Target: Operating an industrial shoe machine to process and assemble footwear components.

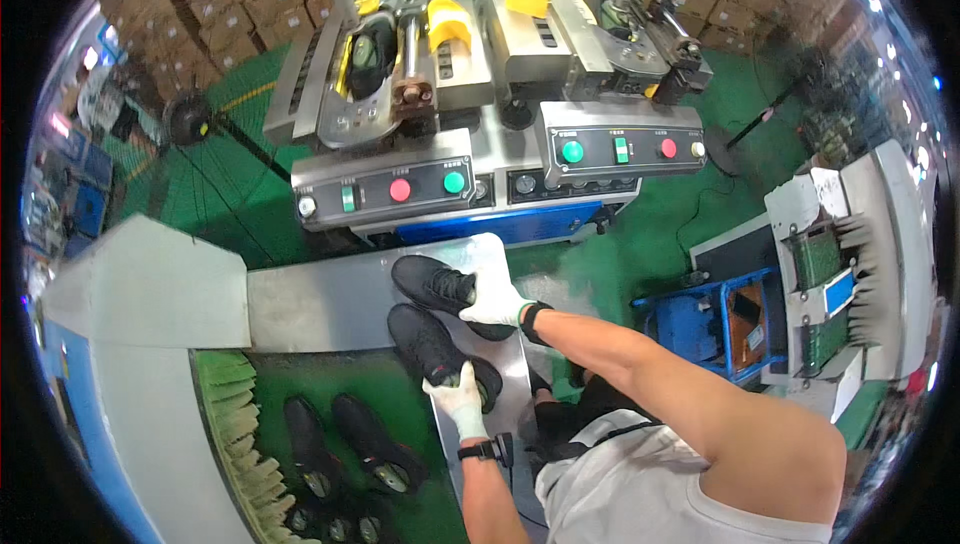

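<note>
Two black sneakers sit side by side on a bare metal shelf (315, 299), toes pointing left and away. My left hand (458, 402), in a white glove, is closed around the ankle opening of the nearer sneaker (420, 336). With my right hand (495, 301), also gloved in white, I grip the heel end of the farther sneaker (428, 281). My fingers partly cover both shoes' openings. Dark bands circle both my wrists.
Beyond the shelf stands a press machine with two button panels (400, 189) and yellow pads (448, 24); a dark shoe (370, 59) sits in its left station. More black shoes (378, 441) lie at lower left beside a bristle curtain (235, 424). A blue cart (690, 324) stands right.
</note>
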### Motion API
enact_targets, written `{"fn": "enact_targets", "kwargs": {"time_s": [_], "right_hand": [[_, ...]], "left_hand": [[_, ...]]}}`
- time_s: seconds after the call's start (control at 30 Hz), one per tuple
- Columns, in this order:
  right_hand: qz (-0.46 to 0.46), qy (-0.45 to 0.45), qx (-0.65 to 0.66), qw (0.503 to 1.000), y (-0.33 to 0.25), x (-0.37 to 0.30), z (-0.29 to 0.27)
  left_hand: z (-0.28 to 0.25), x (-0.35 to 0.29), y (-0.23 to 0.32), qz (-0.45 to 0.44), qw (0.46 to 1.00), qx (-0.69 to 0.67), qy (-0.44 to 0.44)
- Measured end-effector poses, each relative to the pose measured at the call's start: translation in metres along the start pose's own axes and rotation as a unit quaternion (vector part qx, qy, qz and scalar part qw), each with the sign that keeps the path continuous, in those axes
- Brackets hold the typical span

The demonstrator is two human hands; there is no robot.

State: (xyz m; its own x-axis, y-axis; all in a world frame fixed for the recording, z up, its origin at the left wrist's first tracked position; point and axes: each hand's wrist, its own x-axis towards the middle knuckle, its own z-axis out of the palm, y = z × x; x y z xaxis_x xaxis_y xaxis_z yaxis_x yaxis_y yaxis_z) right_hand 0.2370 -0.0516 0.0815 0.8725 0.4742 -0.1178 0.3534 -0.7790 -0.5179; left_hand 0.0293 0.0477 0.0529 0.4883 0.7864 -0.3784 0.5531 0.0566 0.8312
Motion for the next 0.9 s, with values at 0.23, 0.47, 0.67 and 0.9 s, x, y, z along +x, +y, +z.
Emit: {"fn": "enact_targets", "kwargs": {"time_s": [0.23,0.47,0.67,0.9], "right_hand": [[0.203,-0.176,0.564,0.781,0.049,-0.117,-0.088],[0.247,0.06,0.615,0.746,0.079,-0.279,-0.239],[0.305,0.352,0.602,0.648,0.136,-0.395,-0.316],[0.214,0.676,0.466,0.529,0.193,-0.532,-0.368]], "left_hand": [[-0.063,-0.022,0.007,0.046,0.987,-0.096,-0.117],[-0.016,-0.122,0.142,0.074,0.926,-0.048,-0.368],[0.109,-0.21,0.234,0.165,0.793,-0.053,-0.584],[0.249,-0.367,0.298,0.157,0.667,-0.038,-0.728]]}}
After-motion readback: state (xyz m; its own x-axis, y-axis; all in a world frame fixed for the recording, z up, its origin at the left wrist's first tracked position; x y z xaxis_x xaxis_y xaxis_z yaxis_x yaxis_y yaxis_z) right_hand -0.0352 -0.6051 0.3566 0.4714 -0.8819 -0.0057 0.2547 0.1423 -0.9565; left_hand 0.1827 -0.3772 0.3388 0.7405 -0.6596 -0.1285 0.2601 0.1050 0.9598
